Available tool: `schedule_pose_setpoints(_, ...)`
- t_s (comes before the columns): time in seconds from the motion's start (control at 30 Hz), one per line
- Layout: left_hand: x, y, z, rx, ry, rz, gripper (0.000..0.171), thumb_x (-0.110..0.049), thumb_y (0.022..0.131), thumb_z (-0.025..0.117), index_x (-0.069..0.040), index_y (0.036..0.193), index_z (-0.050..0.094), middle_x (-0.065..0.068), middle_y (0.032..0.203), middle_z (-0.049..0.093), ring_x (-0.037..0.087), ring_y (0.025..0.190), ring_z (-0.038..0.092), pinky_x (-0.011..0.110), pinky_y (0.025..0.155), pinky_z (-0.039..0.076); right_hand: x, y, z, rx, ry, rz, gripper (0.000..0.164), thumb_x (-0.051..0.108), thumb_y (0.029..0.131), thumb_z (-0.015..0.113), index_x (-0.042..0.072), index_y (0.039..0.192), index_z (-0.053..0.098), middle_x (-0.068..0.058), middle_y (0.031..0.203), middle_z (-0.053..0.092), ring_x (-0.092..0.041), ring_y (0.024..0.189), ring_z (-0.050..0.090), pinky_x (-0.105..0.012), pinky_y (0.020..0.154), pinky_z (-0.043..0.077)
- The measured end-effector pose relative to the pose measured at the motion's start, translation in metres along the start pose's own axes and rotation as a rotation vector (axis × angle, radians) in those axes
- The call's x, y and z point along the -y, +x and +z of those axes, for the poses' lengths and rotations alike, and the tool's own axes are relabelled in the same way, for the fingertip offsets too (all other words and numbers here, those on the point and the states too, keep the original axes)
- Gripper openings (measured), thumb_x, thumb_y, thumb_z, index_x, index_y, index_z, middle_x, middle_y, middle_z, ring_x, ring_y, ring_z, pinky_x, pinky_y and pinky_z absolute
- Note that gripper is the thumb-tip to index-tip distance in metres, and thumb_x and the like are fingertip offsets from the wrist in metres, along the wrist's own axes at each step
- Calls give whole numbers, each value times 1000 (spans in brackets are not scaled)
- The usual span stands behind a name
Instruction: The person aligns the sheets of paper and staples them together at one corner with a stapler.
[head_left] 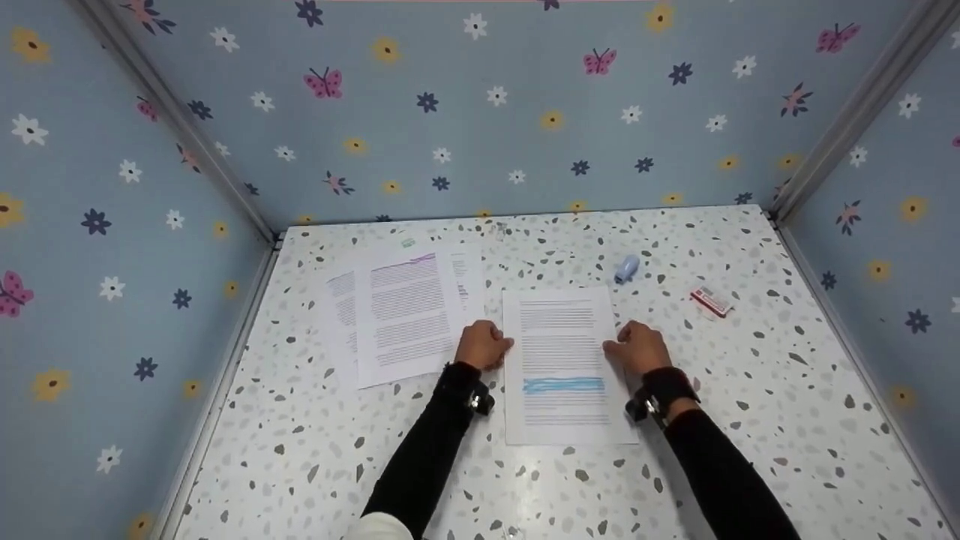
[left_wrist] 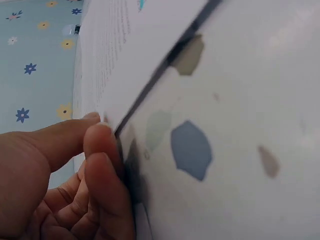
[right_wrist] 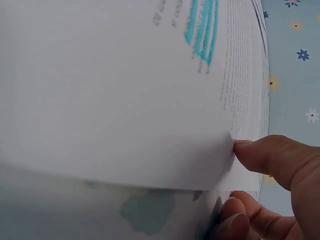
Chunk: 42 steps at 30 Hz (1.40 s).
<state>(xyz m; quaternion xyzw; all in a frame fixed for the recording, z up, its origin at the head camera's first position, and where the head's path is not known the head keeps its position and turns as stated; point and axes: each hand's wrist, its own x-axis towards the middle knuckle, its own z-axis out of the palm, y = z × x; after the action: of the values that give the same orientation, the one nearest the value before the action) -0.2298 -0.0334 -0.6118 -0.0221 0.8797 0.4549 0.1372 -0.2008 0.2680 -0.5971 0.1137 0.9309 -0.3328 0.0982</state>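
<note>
Between the left hand and right hand lies the blue-marked paper, long axis pointing away from the person; each pinches a long side, neither clearly nearer. Left of them, other sheets rest on the surface.

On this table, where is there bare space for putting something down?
Free: front left, bordered by the papers, left sleeve and table edge; right, between the red-and-white item, right sleeve and table edge. Crowded: the middle, where the blue-marked sheet lies beside the papers.
</note>
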Motion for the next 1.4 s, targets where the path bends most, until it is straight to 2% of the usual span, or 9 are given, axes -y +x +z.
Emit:
schedule_pose_setpoints(0.1,-3,-2,-9,8,-67,0,15,-12,96,69,-6,84,63,8,64,67,14,50,62,25,48,48,5,-1,-5,-8,14,-14,27,28,94,70,2,96,62,-13,86,64,-26,71,57,-35,61,43)
schedule_pose_setpoints(0.2,-8,-4,-23,-3,-109,10,13,-12,97,67,-5,87,65,12,71,71,18,55,66,25,50,48,14,-2,-13,-58,30,-52,28,29,96,68,1,99,65,-14,85,66,-25,68,59,-34,59,44)
schedule_pose_setpoints(0.33,-12,-5,-48,-98,-68,32,13,-15,97,68,-6,88,67,11,76,73,19,58,68,24,52,45,33,-1,-24,-137,41,-130,31,30,97,68,0,104,67,-17,90,69,-26,71,62,-36,61,46)
schedule_pose_setpoints(0.47,-10,-4,-75,-209,-14,44,14,-17,97,69,-7,88,68,7,75,72,17,58,68,25,52,45,58,1,-33,-158,62,-196,33,32,98,66,1,107,68,-17,92,70,-27,73,63,-37,62,47)
schedule_pose_setpoints(0.63,-7,-3,-106,-262,-5,40,14,-18,98,68,-6,90,68,7,78,72,17,61,69,25,54,48,84,2,-37,-165,99,-235,29,32,98,66,4,105,69,-14,90,70,-26,72,62,-37,63,46)
schedule_pose_setpoints(0.8,0,-6,-135,-336,20,20,15,-18,97,66,-6,90,67,9,79,72,20,63,71,26,56,47,112,6,-30,-154,116,-288,29,33,98,67,5,104,69,-13,89,70,-25,70,62,-38,64,47)
schedule_pose_setpoints(1.13,18,-9,-184,-460,105,58,14,-14,97,64,-1,92,69,15,75,72,25,61,71,30,56,48,163,14,-5,-101,151,-377,30,34,97,68,5,104,71,-13,89,70,-26,70,62,-40,65,47)
schedule_pose_setpoints(1.3,30,-5,-202,-486,118,22,16,-14,98,63,0,94,69,19,79,72,31,67,72,36,60,50,182,24,7,-74,164,-392,32,35,97,68,4,105,71,-15,94,71,-29,78,65,-44,71,51)
schedule_pose_setpoints(1.4,42,-2,-211,-510,148,-19,18,-15,97,63,2,96,70,22,88,73,37,79,70,45,70,52,193,30,18,-64,171,-389,32,34,97,69,3,106,72,-16,97,72,-31,83,67,-45,75,52)
